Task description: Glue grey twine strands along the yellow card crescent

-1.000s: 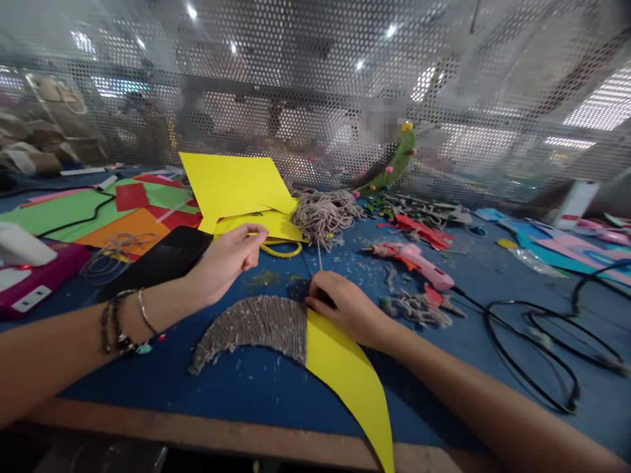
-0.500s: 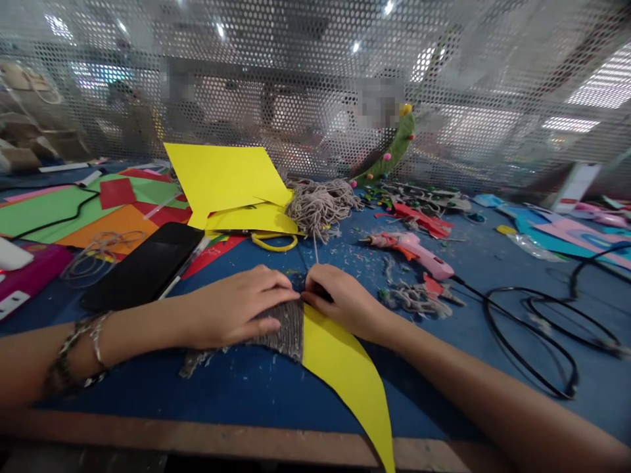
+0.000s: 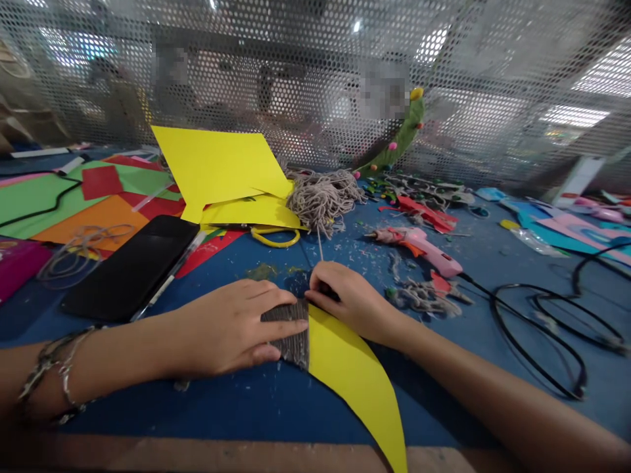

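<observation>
A curved yellow paper cutout [image 3: 359, 368] lies before me, its pointed end over the table's front edge. Rows of grey yarn [image 3: 294, 345] cover the part under my left hand [image 3: 241, 325]. That hand lies flat on the rows with its fingers stretched out, the index finger reaching the boundary with the bare yellow. My right hand [image 3: 345, 295] is closed in a pinch at the far edge of the cutout. A taut yarn strand [image 3: 320, 248] runs from its fingers back to a loose yarn heap [image 3: 325, 197]. The fingertips' exact hold is partly hidden.
Right of my hands lies a pink glue gun [image 3: 434, 253] with a looped black cord [image 3: 497, 328]. A black phone [image 3: 133, 266] lies left. Yellow sheets [image 3: 221, 164] and yellow-handled scissors [image 3: 276, 242] lie behind. A perforated metal screen [image 3: 296, 85] closes the back.
My left hand has shifted, its index finger now reaching across the yarn rows. My right hand stays pinched near the cutout's far edge. The whole view has tilted slightly.
</observation>
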`<state>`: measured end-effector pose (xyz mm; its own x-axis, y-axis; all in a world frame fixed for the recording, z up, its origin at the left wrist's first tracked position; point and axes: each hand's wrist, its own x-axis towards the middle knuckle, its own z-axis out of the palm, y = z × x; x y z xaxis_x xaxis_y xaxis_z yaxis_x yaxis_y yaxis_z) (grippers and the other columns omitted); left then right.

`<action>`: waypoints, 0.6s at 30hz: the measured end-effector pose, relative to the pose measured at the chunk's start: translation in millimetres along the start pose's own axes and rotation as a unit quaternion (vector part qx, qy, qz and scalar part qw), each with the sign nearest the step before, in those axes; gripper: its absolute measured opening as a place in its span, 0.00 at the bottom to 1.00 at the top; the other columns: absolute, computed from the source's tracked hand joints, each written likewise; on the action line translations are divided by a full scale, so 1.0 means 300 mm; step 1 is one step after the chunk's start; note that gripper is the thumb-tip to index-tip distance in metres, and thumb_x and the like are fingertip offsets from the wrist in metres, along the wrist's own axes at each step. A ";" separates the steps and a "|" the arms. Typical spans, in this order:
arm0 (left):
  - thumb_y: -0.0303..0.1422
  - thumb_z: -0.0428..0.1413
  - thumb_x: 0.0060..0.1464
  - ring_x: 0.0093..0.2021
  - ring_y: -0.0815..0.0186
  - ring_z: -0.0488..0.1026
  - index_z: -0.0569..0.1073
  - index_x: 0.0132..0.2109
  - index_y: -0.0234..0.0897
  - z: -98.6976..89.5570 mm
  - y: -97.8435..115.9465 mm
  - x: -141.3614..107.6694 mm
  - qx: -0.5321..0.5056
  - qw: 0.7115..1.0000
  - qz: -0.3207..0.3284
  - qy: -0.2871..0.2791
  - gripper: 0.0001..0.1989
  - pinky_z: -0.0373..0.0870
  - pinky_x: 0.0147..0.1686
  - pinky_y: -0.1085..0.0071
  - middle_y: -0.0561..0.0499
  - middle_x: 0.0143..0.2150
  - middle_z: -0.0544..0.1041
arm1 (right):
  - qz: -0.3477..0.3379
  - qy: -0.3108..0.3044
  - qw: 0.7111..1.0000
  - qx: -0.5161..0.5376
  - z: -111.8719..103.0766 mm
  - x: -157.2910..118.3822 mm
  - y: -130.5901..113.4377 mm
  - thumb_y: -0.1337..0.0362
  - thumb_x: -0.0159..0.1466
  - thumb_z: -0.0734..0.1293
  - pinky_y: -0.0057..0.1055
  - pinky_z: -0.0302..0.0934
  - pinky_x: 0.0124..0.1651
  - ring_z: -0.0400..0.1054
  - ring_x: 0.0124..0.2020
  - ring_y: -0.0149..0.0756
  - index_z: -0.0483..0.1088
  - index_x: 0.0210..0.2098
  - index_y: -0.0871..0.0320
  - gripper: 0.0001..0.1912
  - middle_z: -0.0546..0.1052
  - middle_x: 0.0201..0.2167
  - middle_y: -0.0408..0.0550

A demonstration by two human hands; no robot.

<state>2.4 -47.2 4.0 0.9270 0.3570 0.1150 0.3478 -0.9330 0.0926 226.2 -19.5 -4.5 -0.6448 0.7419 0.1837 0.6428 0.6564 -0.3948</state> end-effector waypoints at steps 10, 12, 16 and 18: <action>0.39 0.44 0.60 0.48 0.53 0.63 0.65 0.53 0.36 -0.010 0.005 0.003 -0.012 0.999 0.033 0.016 0.18 0.61 0.46 0.58 0.40 0.51 0.67 | 0.011 -0.007 1.000 0.003 -0.004 0.003 -0.017 0.67 0.60 0.60 0.26 0.50 0.30 0.56 0.27 0.29 0.58 0.26 0.58 0.08 0.64 0.24 0.43; 0.38 0.44 0.59 0.48 0.53 0.63 0.66 0.52 0.35 -0.013 0.006 0.005 -0.024 0.999 0.038 0.015 0.18 0.62 0.46 0.58 0.40 0.50 0.67 | 0.012 -0.005 1.000 0.003 -0.002 0.004 -0.016 0.67 0.60 0.60 0.26 0.50 0.30 0.56 0.27 0.29 0.58 0.26 0.58 0.07 0.64 0.25 0.43; 0.40 0.45 0.59 0.48 0.54 0.63 0.66 0.52 0.36 -0.015 0.004 0.001 -0.037 0.998 0.039 0.016 0.19 0.62 0.47 0.59 0.40 0.50 0.67 | 0.013 -0.006 1.000 0.003 -0.001 0.004 -0.011 0.66 0.61 0.60 0.26 0.50 0.30 0.56 0.27 0.29 0.58 0.26 0.58 0.07 0.65 0.25 0.43; 0.41 0.44 0.59 0.49 0.54 0.63 0.66 0.52 0.37 -0.016 0.002 -0.002 -0.045 0.998 0.043 0.016 0.19 0.61 0.48 0.58 0.40 0.50 0.67 | 0.013 -0.008 1.000 0.003 -0.003 0.003 -0.009 0.66 0.61 0.60 0.26 0.50 0.30 0.56 0.27 0.29 0.58 0.26 0.58 0.07 0.65 0.25 0.43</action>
<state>1.4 -47.7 8.6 0.9475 0.2782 0.1577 0.2518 -0.9530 0.1687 224.1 -20.4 -2.5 -0.6343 0.7568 0.1578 0.6578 0.6356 -0.4040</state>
